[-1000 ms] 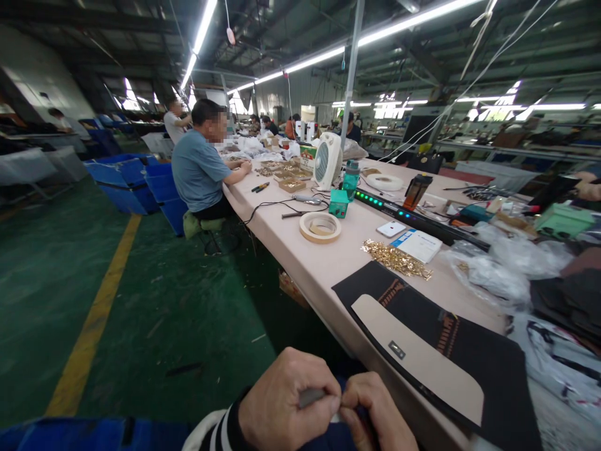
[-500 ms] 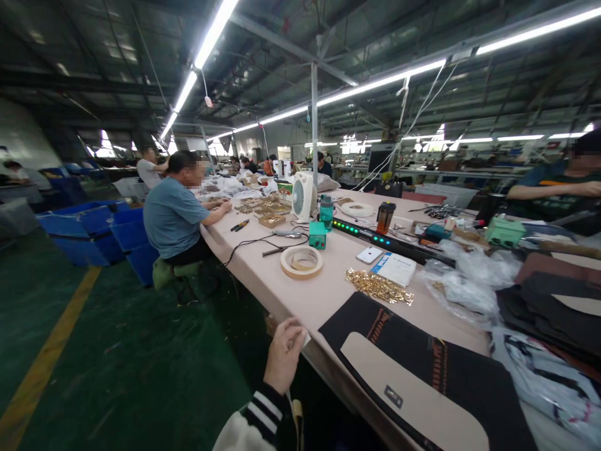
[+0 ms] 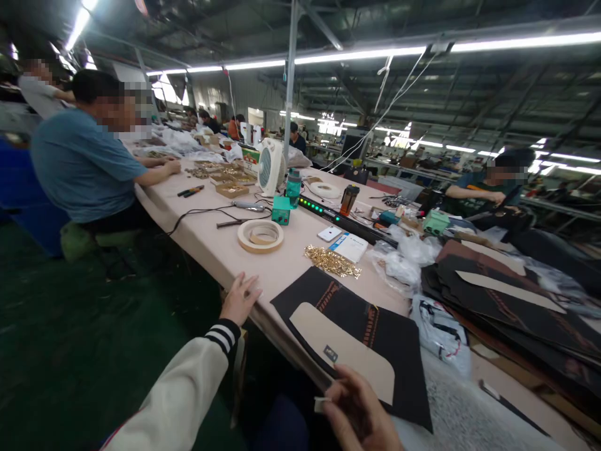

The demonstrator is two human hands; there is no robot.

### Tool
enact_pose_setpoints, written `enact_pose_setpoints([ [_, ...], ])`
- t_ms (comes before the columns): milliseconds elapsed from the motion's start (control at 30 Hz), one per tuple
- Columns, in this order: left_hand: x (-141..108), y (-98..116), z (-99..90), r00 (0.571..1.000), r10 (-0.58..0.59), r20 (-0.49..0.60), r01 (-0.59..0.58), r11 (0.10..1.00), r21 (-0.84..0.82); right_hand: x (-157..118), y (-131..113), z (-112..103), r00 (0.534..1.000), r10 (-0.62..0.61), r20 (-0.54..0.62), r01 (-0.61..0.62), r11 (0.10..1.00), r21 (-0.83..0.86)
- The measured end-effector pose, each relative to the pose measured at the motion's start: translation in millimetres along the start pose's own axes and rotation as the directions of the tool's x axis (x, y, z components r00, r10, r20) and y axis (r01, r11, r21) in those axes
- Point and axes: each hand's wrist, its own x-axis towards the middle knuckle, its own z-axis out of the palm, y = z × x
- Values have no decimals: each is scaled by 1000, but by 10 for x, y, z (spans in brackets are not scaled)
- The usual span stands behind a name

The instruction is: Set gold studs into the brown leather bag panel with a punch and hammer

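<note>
My left hand [image 3: 240, 299] is at the table's near edge, fingers apart and nothing visible in it, below a roll of tape [image 3: 260, 237]. Low in the view, my right hand [image 3: 359, 407] pinches a small pale piece [image 3: 321, 404] between thumb and fingers. It is just in front of a beige shaped panel [image 3: 347, 351] with a small dark label [image 3: 330, 354]. That panel lies on a black sheet [image 3: 404, 351] with orange-brown patterned strips. Behind the sheet is a pile of small gold metal parts [image 3: 332, 261].
A fan [image 3: 271, 166], a teal box [image 3: 281, 211], a bottle [image 3: 293, 186] and a phone [image 3: 329, 233] stand or lie farther back. Stacked dark panels [image 3: 516, 307] and plastic bags [image 3: 441, 332] are at the right. One person sits at the left, another works at the right.
The view has turned right and moved nearer the table. My right hand has come into view with a small pale piece. My left hand's fingers have spread.
</note>
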Motion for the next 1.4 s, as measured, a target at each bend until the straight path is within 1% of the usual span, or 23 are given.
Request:
enact_pose_setpoints([
  [100,-3,51,-61,1000,-23,-7,23,998,60,274,118,-277,990,129,-50,-130,992,-12],
  [167,-54,161,-107,998,-50,-47,55,993,101,454,169,-395,979,193,-62,-196,980,-36],
  [200,-103,245,-126,997,-31,-70,40,991,126,533,193,-424,973,219,-74,-222,974,-34],
  [233,-170,345,-139,996,23,-83,-10,989,146,603,219,-433,967,241,-83,-244,970,-25],
  [267,-254,457,-144,990,116,-75,-102,982,161,664,247,-426,963,258,-80,-260,966,-13],
  [300,-356,575,-138,970,240,-36,-232,960,154,718,276,-408,961,269,-71,-270,963,-4],
  [333,-473,692,-121,931,365,24,-365,924,114,764,307,-383,960,276,-55,-277,961,-2],
  [367,-601,800,-91,881,463,94,-469,882,51,805,337,-355,959,282,-36,-283,959,-4],
  [400,-736,894,-50,836,525,157,-529,848,-21,839,366,-329,957,290,-11,-290,957,-10],
  [433,-872,971,0,810,551,199,-547,833,-83,865,393,-307,954,300,17,-300,954,-22],
  [467,-1004,1030,59,800,555,227,-541,831,-128,885,417,-290,949,313,45,-312,950,-35],
  [500,-1127,1071,122,800,547,248,-523,837,-160,896,439,-278,942,326,74,-323,945,-49],
  [567,-1329,1114,246,817,510,268,-474,860,-190,898,477,-267,931,344,119,-337,938,-79],
  [633,-1464,1122,345,837,473,274,-432,880,-199,884,505,-265,931,341,132,-329,938,-107],
  [700,-1538,1114,402,849,446,283,-403,894,-198,866,524,-260,937,324,128,-309,943,-126],
  [800,-1574,1094,424,848,430,311,-387,902,-191,850,535,-239,945,306,118,-290,947,-136],
  [967,-1564,1072,425,832,455,318,-412,890,-194,845,523,-211,954,280,103,-258,949,-183],
  [1233,-1594,1025,483,829,480,287,-436,876,-206,848,524,-203,958,267,106,-239,945,-222],
  [1400,-1629,988,546,837,485,252,-451,874,-182,839,521,-193,966,244,91,-216,946,-241],
])
